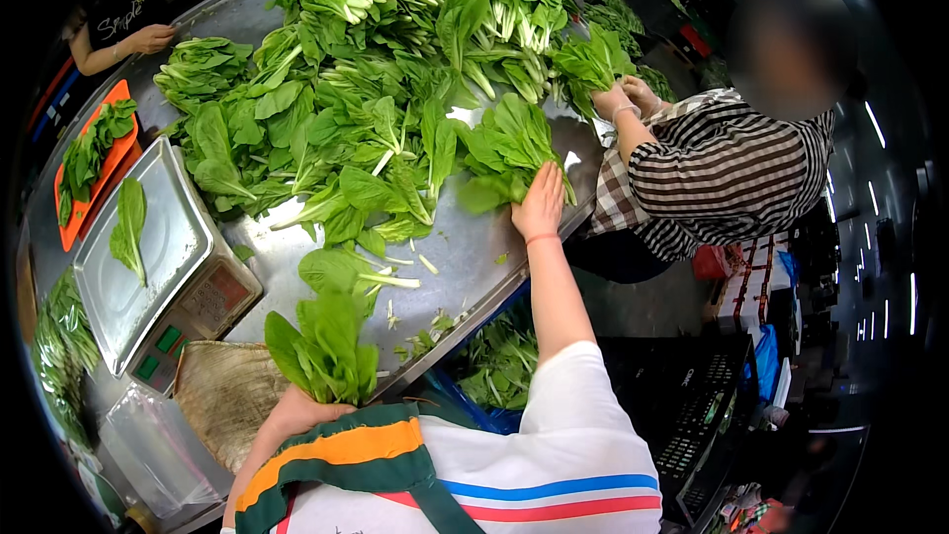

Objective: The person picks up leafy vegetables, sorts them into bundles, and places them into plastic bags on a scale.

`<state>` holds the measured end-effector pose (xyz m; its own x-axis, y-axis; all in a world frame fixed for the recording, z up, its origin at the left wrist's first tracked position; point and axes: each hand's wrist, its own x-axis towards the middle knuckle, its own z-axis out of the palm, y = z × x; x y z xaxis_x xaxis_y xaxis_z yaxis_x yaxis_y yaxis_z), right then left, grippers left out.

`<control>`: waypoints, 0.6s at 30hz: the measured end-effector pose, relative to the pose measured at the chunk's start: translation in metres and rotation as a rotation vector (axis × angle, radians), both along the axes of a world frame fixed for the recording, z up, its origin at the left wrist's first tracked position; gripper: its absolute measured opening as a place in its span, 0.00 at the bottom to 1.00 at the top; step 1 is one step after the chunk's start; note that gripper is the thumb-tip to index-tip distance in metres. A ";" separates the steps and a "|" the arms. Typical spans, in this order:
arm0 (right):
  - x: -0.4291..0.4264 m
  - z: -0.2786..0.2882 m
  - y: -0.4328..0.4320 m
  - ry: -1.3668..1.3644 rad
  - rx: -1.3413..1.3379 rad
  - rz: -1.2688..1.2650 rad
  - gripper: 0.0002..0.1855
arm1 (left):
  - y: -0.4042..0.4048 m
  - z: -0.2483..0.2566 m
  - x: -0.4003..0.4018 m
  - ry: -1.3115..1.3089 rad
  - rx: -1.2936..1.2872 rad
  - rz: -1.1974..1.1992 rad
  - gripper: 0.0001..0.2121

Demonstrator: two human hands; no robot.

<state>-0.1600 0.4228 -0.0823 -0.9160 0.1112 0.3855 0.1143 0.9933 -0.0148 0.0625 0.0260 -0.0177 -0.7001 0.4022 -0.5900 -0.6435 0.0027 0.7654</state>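
Note:
My left hand (310,409) is closed round the lower end of a bunch of leafy greens (326,352), held upright at the near edge of the metal table. My right arm reaches forward, and my right hand (541,204) lies with its fingers extended against the stems of another bunch of greens (511,137) on the table; whether it grips them I cannot tell. Loose leaves and cut stem bits lie between my hands. Beyond them is a large heap of leafy greens (356,89). A single leaf (130,226) rests on the steel pan of a weighing scale (159,245).
An orange tray (121,94) with greens and clear plastic bags (152,445) are at left. A co-worker (726,170) in a checked top holds greens at right; another person's hand (152,38) touches the far edge. A black crate (667,400) stands below right.

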 end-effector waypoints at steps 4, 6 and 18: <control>-0.030 0.006 -0.009 -0.082 0.030 -0.028 0.31 | 0.000 -0.002 -0.001 0.126 -0.037 -0.025 0.22; -0.020 -0.005 -0.016 -0.071 0.012 0.051 0.29 | -0.001 -0.009 0.005 0.065 0.001 0.078 0.20; -0.003 0.009 -0.008 -0.002 -0.834 0.082 0.17 | -0.001 -0.013 0.013 0.055 0.078 0.351 0.21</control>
<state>-0.1625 0.4150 -0.0730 -0.9341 0.2925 0.2049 0.0429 0.6616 -0.7487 0.0760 0.0251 -0.0310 -0.8334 0.1744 -0.5244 -0.5527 -0.2710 0.7881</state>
